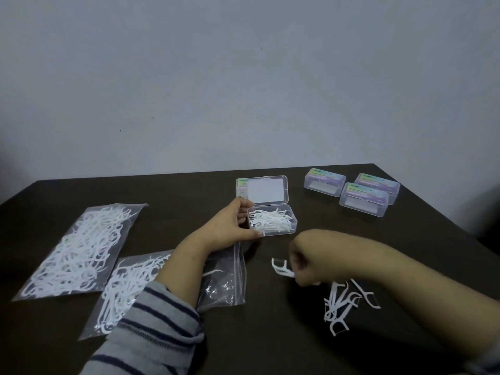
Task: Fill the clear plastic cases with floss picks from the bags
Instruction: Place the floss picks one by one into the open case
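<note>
An open clear case sits mid-table with its lid tipped back and a heap of white floss picks inside. My left hand holds the case's left end, thumb at the front corner. My right hand is curled in front of the case and pinches a floss pick just above the table. A loose pile of floss picks lies to the right of that hand. A full bag of picks lies at the left. An opened bag lies under my left forearm.
Three closed clear cases with colourful labels stand at the back right near the table's far edge. The dark table ends against a grey wall. The table's right edge runs diagonally past the closed cases.
</note>
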